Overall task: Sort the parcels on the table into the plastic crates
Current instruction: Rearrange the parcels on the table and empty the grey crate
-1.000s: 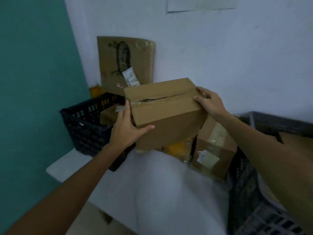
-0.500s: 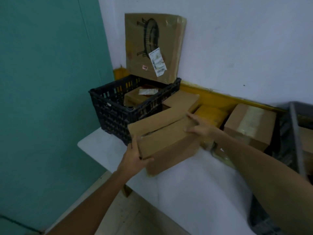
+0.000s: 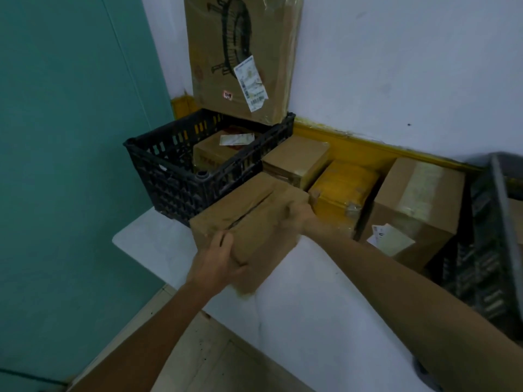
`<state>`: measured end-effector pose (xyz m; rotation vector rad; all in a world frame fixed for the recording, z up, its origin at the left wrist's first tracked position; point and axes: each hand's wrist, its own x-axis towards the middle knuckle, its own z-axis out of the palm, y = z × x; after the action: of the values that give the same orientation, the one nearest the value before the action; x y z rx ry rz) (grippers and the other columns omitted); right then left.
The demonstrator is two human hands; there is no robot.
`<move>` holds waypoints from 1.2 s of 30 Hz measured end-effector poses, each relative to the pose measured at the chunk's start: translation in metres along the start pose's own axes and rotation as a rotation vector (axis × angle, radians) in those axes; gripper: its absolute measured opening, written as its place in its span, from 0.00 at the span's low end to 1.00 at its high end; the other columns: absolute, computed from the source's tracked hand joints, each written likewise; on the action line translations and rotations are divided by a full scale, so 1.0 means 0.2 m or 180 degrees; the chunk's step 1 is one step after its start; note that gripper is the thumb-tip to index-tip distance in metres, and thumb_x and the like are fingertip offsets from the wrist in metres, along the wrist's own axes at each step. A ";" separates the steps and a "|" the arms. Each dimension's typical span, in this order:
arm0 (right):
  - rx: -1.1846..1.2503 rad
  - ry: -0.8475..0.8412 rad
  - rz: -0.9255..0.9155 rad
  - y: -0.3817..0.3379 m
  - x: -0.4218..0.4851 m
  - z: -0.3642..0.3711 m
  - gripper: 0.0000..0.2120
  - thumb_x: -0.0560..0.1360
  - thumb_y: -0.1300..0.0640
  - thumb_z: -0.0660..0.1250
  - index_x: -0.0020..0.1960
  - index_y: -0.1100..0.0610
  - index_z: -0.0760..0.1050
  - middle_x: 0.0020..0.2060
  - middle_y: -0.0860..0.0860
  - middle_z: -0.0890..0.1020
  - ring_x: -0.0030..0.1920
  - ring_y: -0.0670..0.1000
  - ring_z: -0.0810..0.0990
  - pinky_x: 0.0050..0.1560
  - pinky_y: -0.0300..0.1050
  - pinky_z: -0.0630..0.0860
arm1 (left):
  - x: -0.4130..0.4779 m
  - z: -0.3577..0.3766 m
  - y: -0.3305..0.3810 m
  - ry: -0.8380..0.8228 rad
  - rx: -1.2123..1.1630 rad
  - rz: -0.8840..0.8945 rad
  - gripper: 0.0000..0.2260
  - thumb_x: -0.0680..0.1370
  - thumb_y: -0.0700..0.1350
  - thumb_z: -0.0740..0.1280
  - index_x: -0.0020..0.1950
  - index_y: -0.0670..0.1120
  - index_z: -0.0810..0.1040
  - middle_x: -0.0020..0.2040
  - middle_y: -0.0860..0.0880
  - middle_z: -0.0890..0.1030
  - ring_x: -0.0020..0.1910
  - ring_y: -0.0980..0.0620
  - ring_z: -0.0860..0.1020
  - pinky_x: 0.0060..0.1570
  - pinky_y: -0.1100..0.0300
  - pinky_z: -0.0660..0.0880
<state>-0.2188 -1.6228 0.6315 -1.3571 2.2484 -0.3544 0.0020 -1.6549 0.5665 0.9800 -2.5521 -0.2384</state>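
I hold a brown cardboard box (image 3: 252, 219) with both hands, low over the white table (image 3: 311, 321) just in front of the black plastic crate (image 3: 169, 176). My left hand (image 3: 218, 261) grips its near left corner. My right hand (image 3: 300, 219) grips its far right edge; it is blurred. The crate holds a brown parcel with a white label (image 3: 215, 151). A second dark crate (image 3: 492, 236) stands at the right edge.
A tall flat carton (image 3: 240, 58) leans on the wall behind the black crate. Along the wall lie a small brown box (image 3: 297, 159), a yellow parcel (image 3: 342, 190) and a larger taped box (image 3: 418, 205). A teal wall is on the left.
The box has come down from chest height to just above the table beside the black crate. The view has tilted down, showing more of the parcels along the wall.
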 end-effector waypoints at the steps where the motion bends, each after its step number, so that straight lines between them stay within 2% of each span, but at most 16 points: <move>1: -0.0020 0.0080 0.0108 -0.01 0.01 0.02 0.26 0.80 0.55 0.60 0.74 0.65 0.57 0.70 0.58 0.66 0.70 0.57 0.65 0.68 0.44 0.62 | 0.01 0.01 0.00 -0.0070 -0.0026 -0.0073 0.26 0.59 0.50 0.81 0.45 0.38 0.73 0.44 0.40 0.75 0.38 0.42 0.77 0.28 0.57 0.69; 2: 0.0039 0.0184 0.0087 0.00 0.04 0.03 0.27 0.79 0.52 0.62 0.73 0.65 0.59 0.69 0.58 0.67 0.69 0.57 0.66 0.66 0.44 0.64 | 0.02 0.03 0.01 -0.0112 0.0003 -0.0140 0.25 0.61 0.50 0.80 0.47 0.38 0.73 0.48 0.39 0.75 0.43 0.41 0.76 0.32 0.54 0.72; 4: 0.0238 0.0325 0.0222 0.00 0.07 0.03 0.26 0.78 0.51 0.64 0.70 0.63 0.63 0.67 0.59 0.70 0.66 0.57 0.70 0.63 0.45 0.69 | 0.07 0.05 0.06 -0.0291 0.0064 -0.0313 0.24 0.66 0.53 0.76 0.53 0.40 0.72 0.56 0.40 0.71 0.54 0.40 0.72 0.46 0.48 0.73; 6: 0.0297 0.0349 0.0284 0.03 0.09 0.03 0.24 0.79 0.51 0.62 0.70 0.63 0.64 0.65 0.60 0.72 0.64 0.59 0.71 0.61 0.48 0.71 | 0.15 0.06 0.12 -0.0569 0.0164 -0.0484 0.26 0.70 0.55 0.72 0.59 0.42 0.69 0.62 0.41 0.67 0.61 0.41 0.66 0.61 0.48 0.67; 8: 0.0399 0.0415 0.0328 0.07 0.09 0.04 0.25 0.80 0.49 0.59 0.73 0.59 0.60 0.66 0.61 0.70 0.64 0.61 0.71 0.61 0.52 0.72 | 0.23 0.04 0.15 -0.0926 0.0314 -0.0596 0.29 0.70 0.57 0.71 0.63 0.44 0.66 0.65 0.42 0.64 0.64 0.42 0.64 0.67 0.49 0.61; 10: 0.0515 0.0369 0.0322 0.10 0.09 0.04 0.25 0.81 0.49 0.56 0.75 0.56 0.56 0.68 0.60 0.69 0.65 0.62 0.70 0.62 0.52 0.71 | 0.29 0.00 0.17 -0.1210 0.0401 -0.0633 0.32 0.70 0.61 0.70 0.66 0.45 0.64 0.66 0.42 0.62 0.66 0.42 0.63 0.68 0.46 0.61; 12: 0.0708 0.0270 0.0245 0.11 0.07 0.00 0.25 0.81 0.53 0.57 0.75 0.58 0.57 0.70 0.59 0.67 0.69 0.59 0.67 0.65 0.47 0.66 | 0.33 -0.06 0.20 -0.1406 0.0360 -0.0730 0.36 0.70 0.67 0.65 0.69 0.46 0.63 0.69 0.43 0.61 0.68 0.42 0.62 0.67 0.44 0.62; 14: 0.0936 0.0377 0.0099 0.10 0.01 -0.11 0.24 0.81 0.54 0.58 0.75 0.59 0.59 0.70 0.55 0.68 0.70 0.57 0.67 0.64 0.43 0.66 | 0.36 -0.12 0.24 -0.1317 0.0364 -0.0722 0.37 0.72 0.70 0.57 0.72 0.47 0.63 0.72 0.44 0.61 0.71 0.42 0.60 0.69 0.42 0.59; 17: 0.0966 0.0777 0.0044 0.14 -0.12 -0.33 0.27 0.79 0.54 0.62 0.76 0.57 0.57 0.69 0.55 0.71 0.68 0.55 0.69 0.62 0.45 0.69 | 0.45 -0.19 0.37 -0.0895 -0.0127 -0.0329 0.30 0.77 0.64 0.57 0.73 0.48 0.63 0.74 0.45 0.62 0.73 0.44 0.59 0.71 0.46 0.57; 20: 0.0785 0.1369 0.0047 0.23 -0.27 -0.57 0.27 0.78 0.53 0.64 0.75 0.56 0.60 0.68 0.55 0.71 0.68 0.55 0.69 0.60 0.43 0.69 | 0.54 -0.23 0.61 -0.0819 -0.0881 0.0130 0.25 0.79 0.54 0.60 0.74 0.47 0.62 0.74 0.47 0.62 0.73 0.48 0.59 0.69 0.54 0.58; 23: 0.0881 0.1833 0.0153 0.39 -0.42 -0.76 0.28 0.77 0.54 0.65 0.75 0.55 0.61 0.69 0.56 0.70 0.67 0.54 0.71 0.62 0.45 0.69 | 0.65 -0.22 0.91 -0.0725 -0.1079 0.0642 0.24 0.80 0.52 0.60 0.74 0.47 0.62 0.74 0.48 0.63 0.73 0.50 0.60 0.70 0.57 0.57; 26: 0.1018 0.2221 0.0299 0.62 -0.60 -0.91 0.27 0.77 0.56 0.66 0.74 0.55 0.62 0.68 0.57 0.72 0.64 0.53 0.73 0.57 0.41 0.70 | 0.73 -0.19 1.25 -0.0641 -0.1278 0.1043 0.22 0.80 0.50 0.60 0.74 0.47 0.63 0.74 0.48 0.64 0.73 0.51 0.60 0.70 0.57 0.56; 28: 0.0958 0.2385 0.0439 0.78 -0.75 -1.00 0.27 0.77 0.56 0.65 0.74 0.55 0.62 0.68 0.56 0.71 0.65 0.53 0.73 0.59 0.42 0.69 | 0.75 -0.15 1.48 -0.0633 -0.1429 0.1310 0.22 0.80 0.49 0.61 0.73 0.46 0.64 0.73 0.48 0.65 0.72 0.51 0.62 0.69 0.59 0.57; 30: 0.0740 0.2521 0.0639 0.97 -0.90 -1.07 0.26 0.77 0.57 0.65 0.73 0.56 0.63 0.68 0.57 0.72 0.66 0.54 0.72 0.64 0.44 0.68 | 0.75 -0.08 1.71 -0.0736 -0.1596 0.1548 0.21 0.80 0.48 0.61 0.72 0.46 0.66 0.72 0.49 0.67 0.71 0.51 0.64 0.67 0.60 0.59; 33: 0.0485 0.2690 0.1033 1.27 -1.10 -1.15 0.26 0.76 0.57 0.67 0.72 0.58 0.66 0.68 0.56 0.72 0.67 0.54 0.71 0.66 0.43 0.65 | 0.71 0.03 2.01 -0.1118 -0.2069 0.1583 0.21 0.79 0.48 0.62 0.71 0.47 0.66 0.70 0.49 0.69 0.70 0.51 0.66 0.66 0.58 0.63; 36: 0.0385 0.2529 0.1461 1.55 -1.27 -1.18 0.27 0.76 0.55 0.67 0.72 0.59 0.65 0.68 0.56 0.72 0.67 0.55 0.70 0.66 0.44 0.66 | 0.67 0.13 2.24 -0.1406 -0.1972 0.1755 0.23 0.79 0.49 0.62 0.73 0.47 0.63 0.72 0.48 0.66 0.71 0.50 0.64 0.66 0.59 0.62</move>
<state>-0.4790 -1.2600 0.7589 -0.6398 3.0049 -0.9691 -0.3715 -1.4126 0.7153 -0.0208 -2.7126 -1.0884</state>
